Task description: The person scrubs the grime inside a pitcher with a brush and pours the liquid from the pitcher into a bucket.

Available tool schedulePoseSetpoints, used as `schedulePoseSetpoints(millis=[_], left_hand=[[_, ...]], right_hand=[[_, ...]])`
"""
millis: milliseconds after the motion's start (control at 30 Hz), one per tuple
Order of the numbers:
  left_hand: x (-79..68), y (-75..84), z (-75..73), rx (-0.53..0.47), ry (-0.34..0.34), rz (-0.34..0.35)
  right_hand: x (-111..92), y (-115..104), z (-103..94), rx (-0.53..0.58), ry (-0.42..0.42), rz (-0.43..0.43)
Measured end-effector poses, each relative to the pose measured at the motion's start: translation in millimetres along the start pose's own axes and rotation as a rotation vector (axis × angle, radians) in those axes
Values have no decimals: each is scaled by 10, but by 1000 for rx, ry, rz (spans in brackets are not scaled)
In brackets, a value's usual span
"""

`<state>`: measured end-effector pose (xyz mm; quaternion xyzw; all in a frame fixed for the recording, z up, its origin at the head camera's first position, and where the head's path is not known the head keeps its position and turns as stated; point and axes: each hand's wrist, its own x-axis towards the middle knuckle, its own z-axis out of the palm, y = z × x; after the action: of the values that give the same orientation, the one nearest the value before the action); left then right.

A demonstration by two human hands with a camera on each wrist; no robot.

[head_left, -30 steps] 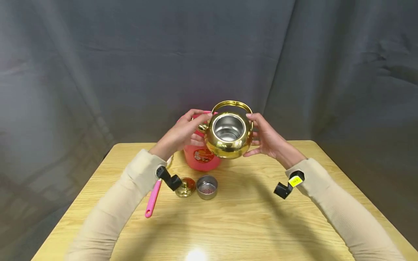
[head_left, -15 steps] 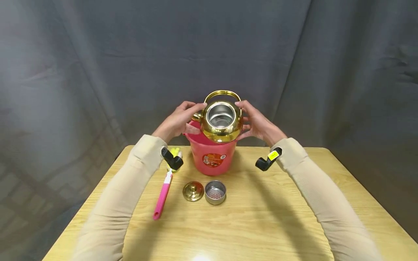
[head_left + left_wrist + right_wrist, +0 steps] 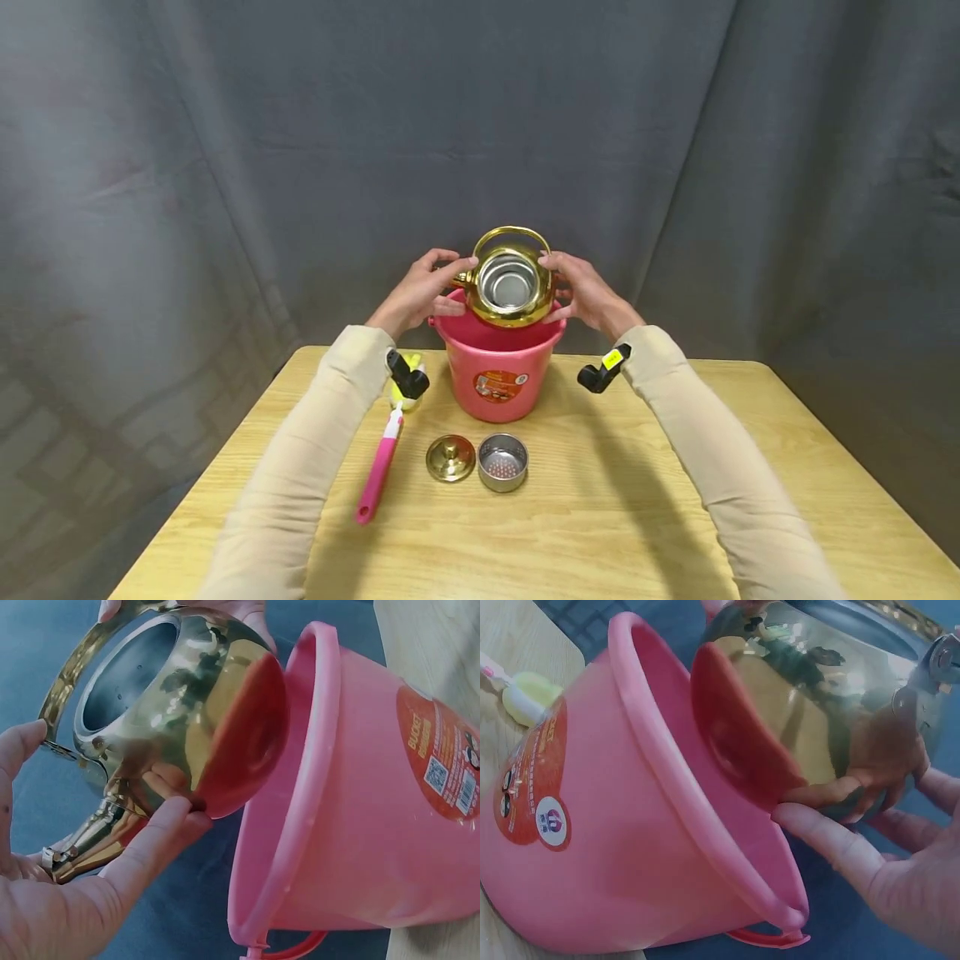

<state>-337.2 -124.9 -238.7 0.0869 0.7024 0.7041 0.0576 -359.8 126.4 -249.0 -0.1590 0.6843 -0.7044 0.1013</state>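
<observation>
Between both hands I hold a shiny gold teapot (image 3: pixel 510 310) over the mouth of a pink bucket (image 3: pixel 498 358). Its lid is off, and the steel inside shows through the round opening. My left hand (image 3: pixel 422 292) grips the spout side, thumb near the foot of the hoop handle (image 3: pixel 513 230); in the left wrist view its fingers (image 3: pixel 161 836) lie along the spout and body. On the opposite side my right hand (image 3: pixel 588 292) grips the body, a fingertip low on the curved wall in the right wrist view. The pot's lower part overlaps the bucket's rim (image 3: pixel 300 795).
In front of the bucket, a gold lid (image 3: pixel 451 458) lies on the wooden table (image 3: pixel 600 517) beside a steel strainer cup (image 3: pixel 503 462) with a perforated bottom. To their left lies a pink-handled brush (image 3: pixel 380 467) with a yellow and white head. A grey curtain (image 3: pixel 480 125) hangs behind.
Both hands have carried the teapot from in front of the bucket back to over its mouth, then lowered it slightly. The lid, strainer cup and brush stay on the table as the head view shifts.
</observation>
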Motion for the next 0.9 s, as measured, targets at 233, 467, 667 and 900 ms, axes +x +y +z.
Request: schedulePoseSetpoints(millis=[233,467,667,900], left_hand=[[56,-21,15,-14,8,18],[60,-82,16,-25,29,53],[112,-147,15,-36,41,92],[143,-139,12,-57,37,127]], right_hand=[[42,31,-54,40,-27,-83],[87,100,-70,64,-59,-150],[89,117,-81,97,-94,-218],[82,70,-87,47,-101,-271]])
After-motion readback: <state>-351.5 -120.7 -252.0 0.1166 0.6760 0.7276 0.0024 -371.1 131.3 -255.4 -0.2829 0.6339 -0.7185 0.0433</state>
